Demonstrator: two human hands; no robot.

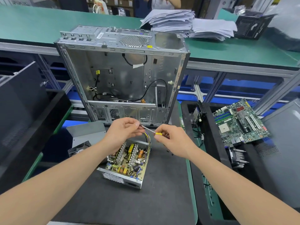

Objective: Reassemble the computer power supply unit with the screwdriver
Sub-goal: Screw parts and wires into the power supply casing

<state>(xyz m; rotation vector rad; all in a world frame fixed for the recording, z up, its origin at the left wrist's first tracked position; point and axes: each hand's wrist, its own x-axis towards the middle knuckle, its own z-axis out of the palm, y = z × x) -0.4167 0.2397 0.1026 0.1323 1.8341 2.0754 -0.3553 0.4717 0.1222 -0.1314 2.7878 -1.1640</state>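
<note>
The screwdriver is held in the air at the middle of the frame, lying almost level between both hands, just above the far end of the PSU. The left grip has its fingers curled, and thumb and fingertips pinch the tip end of the thin metal shaft. The right grip is curled round the yellow handle at the other end, with only a small part of the handle showing. The PSU lies with its cover off on the dark surface below the hands. Its circuit board, heat sinks and coils face up, and a bundle of coloured wires rises from its far corner just under the shaft. Left of it lie a bent metal cover and, nearer the viewer, a black fan, partly hidden by the left forearm. A stripped case stands upright behind the hands. A motherboard rests at the right, and stacked papers lie at the upper right.
</note>
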